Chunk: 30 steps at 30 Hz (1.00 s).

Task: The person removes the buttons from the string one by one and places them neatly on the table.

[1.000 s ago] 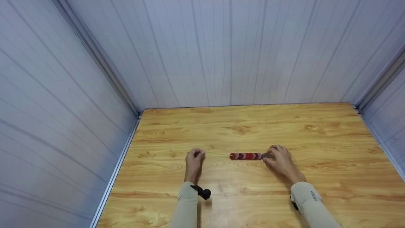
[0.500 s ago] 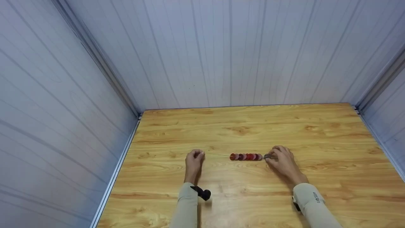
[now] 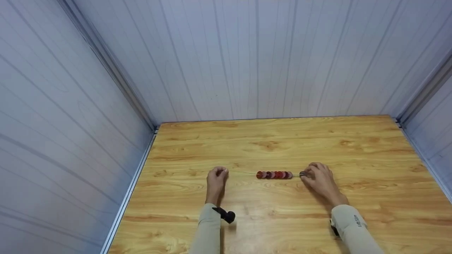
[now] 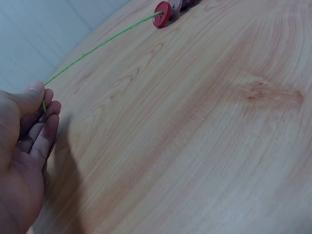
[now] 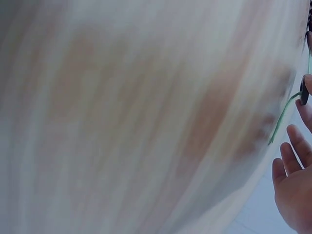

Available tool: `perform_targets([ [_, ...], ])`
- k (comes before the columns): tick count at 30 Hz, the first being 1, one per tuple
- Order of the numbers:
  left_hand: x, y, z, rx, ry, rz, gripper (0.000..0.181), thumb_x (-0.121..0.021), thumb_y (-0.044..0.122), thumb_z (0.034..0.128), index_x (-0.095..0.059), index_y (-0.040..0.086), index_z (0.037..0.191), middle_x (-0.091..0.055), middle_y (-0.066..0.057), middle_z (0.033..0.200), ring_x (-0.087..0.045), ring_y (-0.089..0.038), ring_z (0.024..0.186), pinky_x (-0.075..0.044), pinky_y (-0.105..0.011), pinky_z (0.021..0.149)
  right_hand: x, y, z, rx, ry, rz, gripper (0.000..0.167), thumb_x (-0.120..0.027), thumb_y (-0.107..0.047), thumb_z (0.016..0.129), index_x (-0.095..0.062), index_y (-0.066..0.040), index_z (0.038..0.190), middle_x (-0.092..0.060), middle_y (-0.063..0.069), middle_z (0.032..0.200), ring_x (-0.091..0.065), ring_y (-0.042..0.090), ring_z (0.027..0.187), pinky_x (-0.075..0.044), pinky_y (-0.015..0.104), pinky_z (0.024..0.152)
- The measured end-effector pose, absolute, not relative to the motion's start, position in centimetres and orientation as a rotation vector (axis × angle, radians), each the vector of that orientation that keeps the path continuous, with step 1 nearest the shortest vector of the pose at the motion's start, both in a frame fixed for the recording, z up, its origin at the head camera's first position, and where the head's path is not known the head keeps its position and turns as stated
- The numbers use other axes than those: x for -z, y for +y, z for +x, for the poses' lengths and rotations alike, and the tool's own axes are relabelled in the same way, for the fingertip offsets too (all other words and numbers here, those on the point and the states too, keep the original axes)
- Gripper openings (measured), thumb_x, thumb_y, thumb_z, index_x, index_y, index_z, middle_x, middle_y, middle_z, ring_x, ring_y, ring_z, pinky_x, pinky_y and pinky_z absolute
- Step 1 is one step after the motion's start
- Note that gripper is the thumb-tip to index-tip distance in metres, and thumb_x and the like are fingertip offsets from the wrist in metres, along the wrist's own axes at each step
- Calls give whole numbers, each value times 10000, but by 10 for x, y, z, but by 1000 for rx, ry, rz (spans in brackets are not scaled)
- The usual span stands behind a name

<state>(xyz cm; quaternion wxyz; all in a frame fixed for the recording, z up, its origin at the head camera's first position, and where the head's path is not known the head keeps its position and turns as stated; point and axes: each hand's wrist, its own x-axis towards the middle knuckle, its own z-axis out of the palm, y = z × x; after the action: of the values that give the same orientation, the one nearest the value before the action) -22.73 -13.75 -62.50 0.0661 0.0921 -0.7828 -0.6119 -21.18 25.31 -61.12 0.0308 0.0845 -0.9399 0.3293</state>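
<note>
A row of red, pink and dark red buttons (image 3: pixel 274 175) is threaded on a thin green string (image 4: pixel 100 45). My left hand (image 3: pixel 216 183) pinches the string's left end between thumb and fingers; a short tail shows at the fingertips in the left wrist view. At the other side my right hand (image 3: pixel 321 181) pinches a dark button (image 3: pixel 303 174), which sits on the string apart from the row. In the right wrist view that dark button (image 5: pixel 304 90) appears at the frame's edge, with a loose green string end hanging from it. The rest of that hand is partly cut off.
The wood-grain table (image 3: pixel 268 144) lies under both hands. Pale panel walls (image 3: pixel 226 60) rise behind it and at both sides. A black wrist-camera mount (image 3: pixel 224 214) sticks out from the left sleeve.
My right hand has moved to the right with the dark button, widening the gap between it and the row. The left hand has stayed nearly still.
</note>
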Motion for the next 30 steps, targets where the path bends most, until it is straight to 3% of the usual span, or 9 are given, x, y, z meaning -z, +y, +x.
perform_targets([
  [3, 625, -137, -227, 1848, -2352, 270, 146, -644, 144, 917, -679, 10, 963, -665, -110, 900, -607, -180, 814, -507, -289, 733, 611, 256, -212, -1010, -2904, 250, 274, -687, -244, 883, -637, -34, 1052, -488, 236, 1299, -343, 442, 1259, -196, 610, 1045],
  [10, 622, -136, -226, 1901, -2325, 258, 191, -626, 102, 924, -655, -68, 1007, -656, -215, 949, -620, -312, 878, -515, -446, 797, 612, 262, -211, -1001, -2907, 227, 277, -678, -228, 890, -635, -25, 1073, -481, 247, 1305, -337, 449, 1264, -194, 624, 1041],
  [17, 623, -138, -225, 1913, -2344, 304, 133, -632, 145, 926, -669, 27, 975, -650, -89, 899, -602, -186, 812, -509, -302, 728, 613, 266, -210, -974, -2889, 231, 279, -676, -237, 892, -636, -25, 1068, -488, 253, 1297, -349, 459, 1251, -211, 643, 1029],
  [30, 626, -137, -227, 1881, -2331, 287, 119, -640, 115, 916, -669, 2, 944, -653, -123, 875, -600, -187, 784, -494, -278, 704, 615, 276, -209, -988, -2874, 231, 270, -672, -227, 894, -634, -26, 1070, -495, 249, 1277, -371, 447, 1225, -219, 619, 1031],
])
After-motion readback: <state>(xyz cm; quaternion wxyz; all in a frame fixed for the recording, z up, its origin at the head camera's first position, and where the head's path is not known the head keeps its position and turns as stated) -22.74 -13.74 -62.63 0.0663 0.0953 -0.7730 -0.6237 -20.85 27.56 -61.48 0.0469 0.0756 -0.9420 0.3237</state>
